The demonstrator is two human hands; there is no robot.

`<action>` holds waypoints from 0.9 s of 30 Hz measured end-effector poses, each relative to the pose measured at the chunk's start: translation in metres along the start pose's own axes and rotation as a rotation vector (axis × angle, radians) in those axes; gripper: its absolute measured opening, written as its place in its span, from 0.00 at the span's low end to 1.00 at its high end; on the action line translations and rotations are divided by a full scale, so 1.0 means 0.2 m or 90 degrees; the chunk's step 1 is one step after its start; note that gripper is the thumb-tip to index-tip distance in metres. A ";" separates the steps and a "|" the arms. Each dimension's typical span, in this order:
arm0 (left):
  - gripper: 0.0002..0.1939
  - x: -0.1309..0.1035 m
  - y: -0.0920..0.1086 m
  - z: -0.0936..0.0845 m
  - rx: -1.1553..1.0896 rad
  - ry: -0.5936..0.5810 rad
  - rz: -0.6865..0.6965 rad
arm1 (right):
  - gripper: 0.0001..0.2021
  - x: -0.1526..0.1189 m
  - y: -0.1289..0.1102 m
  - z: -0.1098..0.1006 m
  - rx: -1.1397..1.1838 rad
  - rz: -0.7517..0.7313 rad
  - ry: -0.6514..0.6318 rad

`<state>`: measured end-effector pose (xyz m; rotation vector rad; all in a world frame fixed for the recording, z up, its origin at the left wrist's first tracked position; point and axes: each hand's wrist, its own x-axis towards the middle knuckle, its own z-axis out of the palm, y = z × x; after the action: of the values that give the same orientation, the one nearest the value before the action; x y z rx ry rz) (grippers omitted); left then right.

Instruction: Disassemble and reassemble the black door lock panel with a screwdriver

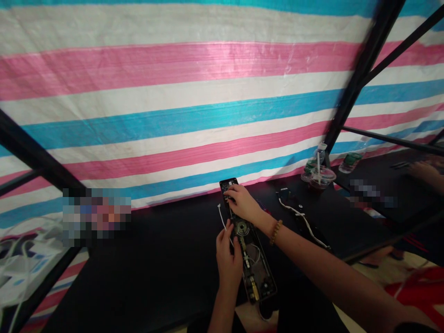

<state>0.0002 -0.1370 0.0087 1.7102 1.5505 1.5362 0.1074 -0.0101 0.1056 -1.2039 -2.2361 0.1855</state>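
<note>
A long, narrow black device casing (266,263) lies open on the black table, with metal parts, a round part and thin wires inside. My right hand (243,203), with a beaded bracelet at the wrist, reaches over its upper end. The fingers there are bent close together, and what they hold is too small to make out. Beside the casing's left edge, my left hand (229,259) has its thumb and fingers around a thin white cable (221,216), whose small plug end sticks up to the left.
Right of the casing lies another black part (289,200) with a white cable. Behind it stand a plastic cup (322,178) and bottles. Black metal posts frame a striped sheet (208,106). White items (27,263) are at far left; another person's hand (425,172) is at far right.
</note>
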 end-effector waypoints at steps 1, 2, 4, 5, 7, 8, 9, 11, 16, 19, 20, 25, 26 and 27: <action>0.19 0.00 0.00 0.00 0.014 -0.006 0.011 | 0.17 -0.01 0.00 -0.01 0.044 -0.020 0.013; 0.19 0.01 0.01 -0.01 0.027 -0.012 0.025 | 0.20 -0.02 0.00 -0.01 0.091 -0.041 0.017; 0.19 0.02 0.01 -0.02 0.051 -0.031 0.054 | 0.22 -0.03 0.00 -0.01 0.161 -0.067 -0.002; 0.19 0.03 0.02 -0.02 0.059 -0.043 0.067 | 0.21 -0.03 0.00 -0.01 0.178 -0.068 -0.019; 0.19 0.04 0.02 -0.03 0.069 -0.058 0.088 | 0.16 -0.02 0.01 0.00 0.190 -0.057 -0.052; 0.19 0.05 0.02 -0.03 0.072 -0.063 0.097 | 0.16 -0.01 0.02 0.00 0.192 -0.053 -0.063; 0.19 0.05 0.02 -0.03 0.073 -0.065 0.104 | 0.15 0.00 0.03 0.00 0.192 -0.054 -0.069; 0.19 0.05 0.01 -0.03 0.072 -0.065 0.115 | 0.15 0.02 0.05 0.01 0.189 -0.062 -0.066; 0.22 0.03 -0.01 -0.01 0.040 -0.045 0.078 | 0.13 0.04 0.09 0.03 0.165 -0.045 -0.011; 0.26 0.02 -0.01 0.00 -0.008 -0.024 0.018 | 0.13 0.07 0.11 0.05 0.130 -0.034 0.010; 0.28 0.01 -0.01 0.00 -0.022 -0.022 -0.009 | 0.12 0.08 0.12 0.05 0.119 -0.034 0.006; 0.28 -0.04 0.01 -0.01 -0.026 -0.029 -0.134 | 0.09 0.11 0.12 0.07 0.067 -0.027 -0.030; 0.28 -0.05 0.01 -0.01 -0.021 -0.033 -0.147 | 0.09 0.12 0.11 0.07 0.054 -0.024 -0.036; 0.27 -0.06 0.02 -0.01 -0.018 -0.038 -0.158 | 0.09 0.12 0.11 0.07 0.043 -0.022 -0.042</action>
<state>0.0026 -0.1505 0.0072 1.4712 1.6327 1.3644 0.1054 0.0227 0.0964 -1.1386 -2.2864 0.2884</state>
